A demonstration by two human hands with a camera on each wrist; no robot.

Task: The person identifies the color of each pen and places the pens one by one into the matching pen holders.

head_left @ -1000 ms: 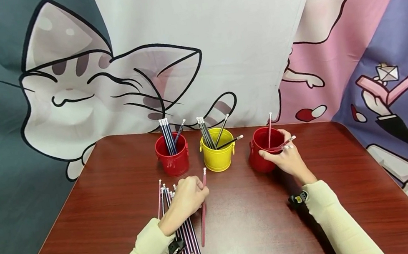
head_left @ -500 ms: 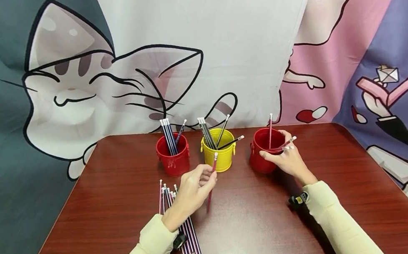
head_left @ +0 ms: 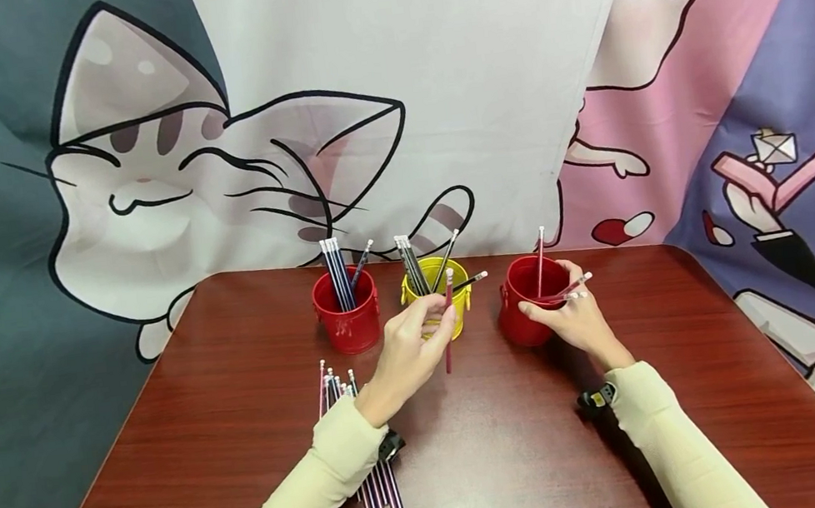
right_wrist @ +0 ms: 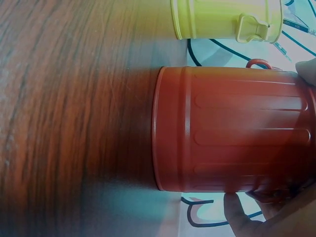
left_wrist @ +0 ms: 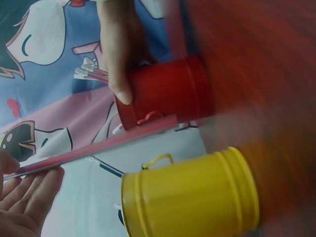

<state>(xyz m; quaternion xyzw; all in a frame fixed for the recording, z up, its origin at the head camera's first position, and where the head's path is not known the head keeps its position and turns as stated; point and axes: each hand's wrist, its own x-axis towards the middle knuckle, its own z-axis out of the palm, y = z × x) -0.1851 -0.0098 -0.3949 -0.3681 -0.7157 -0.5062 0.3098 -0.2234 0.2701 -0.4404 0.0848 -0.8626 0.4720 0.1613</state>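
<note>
My left hand [head_left: 413,352] pinches a pink pencil [head_left: 450,298] near its white eraser end, in front of the yellow bucket [head_left: 463,308]. The same pencil [left_wrist: 98,148] slants across the left wrist view, clear of both buckets there. At the right, my right hand [head_left: 573,317] grips the rim and side of a red bucket [head_left: 522,321], which stands on the table. Several pink pencils lean in that bucket, eraser ends up. In the right wrist view, fingers [right_wrist: 236,213] and thumb press on opposite sides of this red bucket [right_wrist: 237,131].
Another red bucket [head_left: 350,328] at the left holds several dark blue pencils [head_left: 337,274]. Black-and-silver pencils [head_left: 412,266] stand in the yellow bucket. A loose pile of mixed pencils [head_left: 382,496] lies under my left forearm on the wooden table [head_left: 195,446]. Printed cloth hangs behind.
My left hand has lifted the pink pencil off the table beside the pile and carried it up and to the right, before the yellow bucket. My right hand and its bucket stay put.
</note>
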